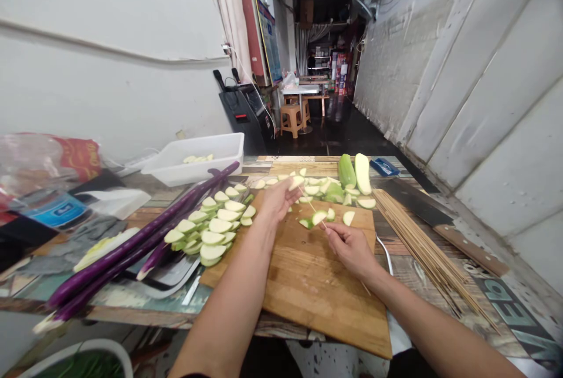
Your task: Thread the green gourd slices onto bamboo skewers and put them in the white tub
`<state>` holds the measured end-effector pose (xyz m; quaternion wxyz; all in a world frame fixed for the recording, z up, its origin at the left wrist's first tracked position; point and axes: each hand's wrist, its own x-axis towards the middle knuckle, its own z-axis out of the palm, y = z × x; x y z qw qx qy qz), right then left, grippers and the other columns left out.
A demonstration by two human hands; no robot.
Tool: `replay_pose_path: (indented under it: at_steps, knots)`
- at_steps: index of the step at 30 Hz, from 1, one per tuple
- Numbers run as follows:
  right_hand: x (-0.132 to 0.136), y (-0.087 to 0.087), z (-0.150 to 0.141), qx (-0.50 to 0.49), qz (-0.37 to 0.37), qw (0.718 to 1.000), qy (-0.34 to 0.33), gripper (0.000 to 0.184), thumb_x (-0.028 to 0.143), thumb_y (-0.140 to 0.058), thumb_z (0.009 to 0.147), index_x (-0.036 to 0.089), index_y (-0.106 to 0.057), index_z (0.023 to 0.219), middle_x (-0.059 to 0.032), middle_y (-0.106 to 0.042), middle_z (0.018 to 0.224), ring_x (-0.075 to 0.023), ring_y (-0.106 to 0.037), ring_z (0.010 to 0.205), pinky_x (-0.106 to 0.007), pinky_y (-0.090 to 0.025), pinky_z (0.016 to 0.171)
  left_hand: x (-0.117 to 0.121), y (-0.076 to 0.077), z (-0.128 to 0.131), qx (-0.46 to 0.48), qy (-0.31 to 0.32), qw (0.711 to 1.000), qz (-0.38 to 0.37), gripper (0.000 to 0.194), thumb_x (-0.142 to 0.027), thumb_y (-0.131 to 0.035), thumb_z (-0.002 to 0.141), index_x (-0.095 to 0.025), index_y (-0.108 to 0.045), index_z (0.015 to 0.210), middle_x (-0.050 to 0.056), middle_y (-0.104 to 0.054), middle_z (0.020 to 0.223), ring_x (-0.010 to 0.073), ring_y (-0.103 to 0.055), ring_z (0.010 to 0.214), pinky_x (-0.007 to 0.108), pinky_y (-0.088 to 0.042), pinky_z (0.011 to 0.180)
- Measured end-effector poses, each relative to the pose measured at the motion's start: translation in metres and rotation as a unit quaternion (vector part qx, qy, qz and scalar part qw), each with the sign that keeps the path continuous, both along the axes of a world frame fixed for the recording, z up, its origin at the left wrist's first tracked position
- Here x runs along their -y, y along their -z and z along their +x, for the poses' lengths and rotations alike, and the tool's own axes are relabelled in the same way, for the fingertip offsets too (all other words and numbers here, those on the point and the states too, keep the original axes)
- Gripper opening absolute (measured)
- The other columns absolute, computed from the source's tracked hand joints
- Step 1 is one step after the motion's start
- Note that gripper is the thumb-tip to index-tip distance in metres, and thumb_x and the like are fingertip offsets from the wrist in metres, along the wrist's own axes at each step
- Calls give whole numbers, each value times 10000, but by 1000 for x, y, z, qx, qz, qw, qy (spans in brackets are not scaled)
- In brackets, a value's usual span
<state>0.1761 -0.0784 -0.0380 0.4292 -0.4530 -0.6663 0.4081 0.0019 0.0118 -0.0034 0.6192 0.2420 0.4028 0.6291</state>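
Observation:
My right hand (349, 246) pinches a thin bamboo skewer (313, 208) over the wooden cutting board (316, 284). Two pale green slices (317, 217) are threaded on the skewer near my fingers. My left hand (278, 197) is at the skewer's far tip, its fingers closed on another pale slice (296, 182). Loose slices (323, 189) lie just beyond the hands, along the board's far edge. A heap of cut slices (215, 225) lies at the board's left.
Long purple eggplants (145, 236) lie at the left over a metal tray. A bundle of skewers (422, 243) and a cleaver (435, 216) lie at the right. Two halves of a green gourd (355, 172) rest behind the board. A white tub (197, 158) stands at the back left.

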Motion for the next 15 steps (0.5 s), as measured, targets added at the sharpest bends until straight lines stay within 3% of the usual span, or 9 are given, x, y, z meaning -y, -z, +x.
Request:
replay_pose_path:
  at_steps: [6, 15]
  knots:
    - [-1, 1, -1, -18, -25, 999, -14, 336, 368, -440, 828, 121, -641, 935, 50, -343, 466, -78, -291, 423, -194, -221, 402, 1, 1, 1, -17, 5, 1000, 19, 105, -136, -626, 710, -93, -570, 788, 114, -658, 784, 179, -651, 731, 229, -526, 607]
    - [-5, -2, -5, -68, -96, 993, -15, 329, 385, -473, 800, 106, -626, 881, 69, -381, 415, -53, -280, 352, -181, -197, 361, 0, 3, 3, -17, -4, 1000, 7, 100, -115, -633, 697, -86, -588, 782, 98, -653, 806, 175, -649, 709, 258, -538, 630]
